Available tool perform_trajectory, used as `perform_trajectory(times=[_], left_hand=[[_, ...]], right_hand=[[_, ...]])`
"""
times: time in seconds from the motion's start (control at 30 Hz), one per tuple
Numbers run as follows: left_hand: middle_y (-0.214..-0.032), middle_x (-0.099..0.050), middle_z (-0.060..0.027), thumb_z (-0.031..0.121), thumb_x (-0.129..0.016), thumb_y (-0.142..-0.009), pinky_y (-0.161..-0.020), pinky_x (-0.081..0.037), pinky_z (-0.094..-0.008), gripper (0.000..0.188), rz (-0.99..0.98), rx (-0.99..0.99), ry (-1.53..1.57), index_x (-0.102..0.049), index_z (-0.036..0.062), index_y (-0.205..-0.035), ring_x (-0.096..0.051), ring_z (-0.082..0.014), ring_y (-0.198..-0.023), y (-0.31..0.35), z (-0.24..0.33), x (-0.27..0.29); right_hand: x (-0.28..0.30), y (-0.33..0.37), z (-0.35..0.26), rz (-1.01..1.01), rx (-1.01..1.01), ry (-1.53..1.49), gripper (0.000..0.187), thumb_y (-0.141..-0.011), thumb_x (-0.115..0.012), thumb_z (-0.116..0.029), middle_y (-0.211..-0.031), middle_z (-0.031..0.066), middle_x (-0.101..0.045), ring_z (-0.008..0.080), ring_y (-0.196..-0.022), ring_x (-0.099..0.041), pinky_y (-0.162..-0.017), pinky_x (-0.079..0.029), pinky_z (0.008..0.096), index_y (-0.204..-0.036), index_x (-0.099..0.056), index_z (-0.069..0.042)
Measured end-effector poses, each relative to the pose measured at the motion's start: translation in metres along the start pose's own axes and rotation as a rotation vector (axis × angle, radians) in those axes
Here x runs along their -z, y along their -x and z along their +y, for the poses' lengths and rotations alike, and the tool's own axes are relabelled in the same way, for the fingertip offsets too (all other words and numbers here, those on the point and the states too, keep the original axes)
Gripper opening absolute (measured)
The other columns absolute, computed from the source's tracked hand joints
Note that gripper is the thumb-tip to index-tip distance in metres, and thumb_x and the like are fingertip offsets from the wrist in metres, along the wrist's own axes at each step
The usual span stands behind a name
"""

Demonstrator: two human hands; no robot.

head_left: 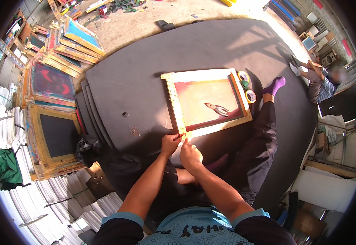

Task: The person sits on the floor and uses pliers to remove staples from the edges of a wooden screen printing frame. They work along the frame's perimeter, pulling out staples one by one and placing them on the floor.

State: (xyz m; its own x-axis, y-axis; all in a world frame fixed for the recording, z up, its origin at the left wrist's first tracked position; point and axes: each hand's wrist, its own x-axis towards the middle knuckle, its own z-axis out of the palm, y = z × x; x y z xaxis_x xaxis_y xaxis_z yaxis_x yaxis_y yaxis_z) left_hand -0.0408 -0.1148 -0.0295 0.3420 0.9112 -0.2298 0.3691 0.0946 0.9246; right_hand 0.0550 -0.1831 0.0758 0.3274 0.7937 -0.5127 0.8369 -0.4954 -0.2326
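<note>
Person sits on a big black mat [145,81], legs out to the right of the frame, w/ a wooden screen-print frame [207,102] lying flat at frame centre. Both hands meet at its near-left corner. Left hand [169,143] is pinched narrow on what looks like a strip of tape along the frame's left rail; right hand [190,155] sits just beside it, fingers curled and pressing at the same corner. Can't tell exactly what the right fingertips grip, too small.

Frame's long axis runs roughly left-right, tilted a bit so the right end sits lower in the picture; mesh side up, reddish. Pliers [217,108] lie on the mesh, jaws pointing upper left, handles lower right.

Risks, as I judge: tape could tear or wrinkle if pulled at an angle, since both hands crowd one corner and nothing holds the far end, so the frame may slide on the mat. Pliers on the mesh could dent or puncture it if the frame jerks.

Tape rolls [250,96] sit touching the frame's right edge. Stacked frames [53,118] at left. Another person [323,83] sits upper right, well apart.
</note>
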Motion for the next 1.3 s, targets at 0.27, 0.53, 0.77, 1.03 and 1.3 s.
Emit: perform_trajectory(times=[0.27, 0.53, 0.77, 1.03, 1.3], left_hand=[[-0.082, -0.079, -0.0105, 0.013, -0.079, -0.090, -0.063, -0.054, -0.0266, 0.026, -0.015, 0.200, 0.178, -0.077, -0.0016, -0.111, -0.069, -0.0061, -0.067, -0.005, -0.022, -0.009], [-0.077, -0.078, -0.0101, 0.014, -0.078, -0.091, -0.062, -0.055, -0.0266, 0.024, -0.051, 0.181, 0.176, -0.077, -0.0014, -0.110, -0.073, -0.0097, -0.068, -0.011, -0.022, -0.009], [-0.078, -0.078, -0.0101, 0.018, -0.077, -0.091, -0.065, -0.058, -0.0280, 0.025, -0.026, 0.129, 0.122, -0.077, 0.0001, -0.110, -0.075, -0.0119, -0.069, -0.005, -0.006, -0.006], [-0.079, -0.078, -0.0106, 0.016, -0.075, -0.094, -0.065, -0.058, -0.0288, 0.022, 0.013, 0.159, 0.197, -0.078, 0.0019, -0.110, -0.076, -0.0122, -0.070, -0.006, -0.026, -0.009], [-0.080, -0.078, -0.0121, 0.011, -0.075, -0.093, -0.061, -0.056, -0.0273, 0.021, -0.023, 0.095, 0.153, -0.076, -0.0031, -0.109, -0.076, -0.0136, -0.070, -0.004, -0.009, -0.006]], right_hand=[[-0.020, 0.005, 0.010, 0.127, -0.002, -0.017, 0.054, -0.096, -0.050, -0.013, -0.098, 0.0305, -0.072, 0.0460, -0.096, -0.072, -0.087, -0.059, 0.0527, -0.149, -0.049, -0.006], [-0.023, -0.006, 0.034, 0.089, 0.051, -0.129, 0.054, -0.099, -0.053, -0.018, -0.095, 0.0268, -0.071, 0.0450, -0.089, -0.072, -0.081, -0.060, 0.0502, -0.152, -0.048, -0.009], [-0.062, -0.011, 0.060, 0.240, 0.140, -0.394, 0.061, -0.096, -0.052, -0.016, -0.099, 0.0249, -0.070, 0.0444, -0.089, -0.072, -0.080, -0.058, 0.0527, -0.156, -0.043, -0.015], [-0.058, -0.006, 0.043, 0.130, 0.047, -0.233, 0.058, -0.098, -0.051, -0.018, -0.107, 0.0256, -0.070, 0.0468, -0.093, -0.071, -0.084, -0.059, 0.0516, -0.155, -0.044, -0.013], [-0.047, -0.005, 0.061, 0.124, 0.101, -0.054, 0.062, -0.097, -0.054, -0.017, -0.105, 0.0222, -0.069, 0.0419, -0.085, -0.073, -0.080, -0.060, 0.0498, -0.158, -0.040, -0.015]])
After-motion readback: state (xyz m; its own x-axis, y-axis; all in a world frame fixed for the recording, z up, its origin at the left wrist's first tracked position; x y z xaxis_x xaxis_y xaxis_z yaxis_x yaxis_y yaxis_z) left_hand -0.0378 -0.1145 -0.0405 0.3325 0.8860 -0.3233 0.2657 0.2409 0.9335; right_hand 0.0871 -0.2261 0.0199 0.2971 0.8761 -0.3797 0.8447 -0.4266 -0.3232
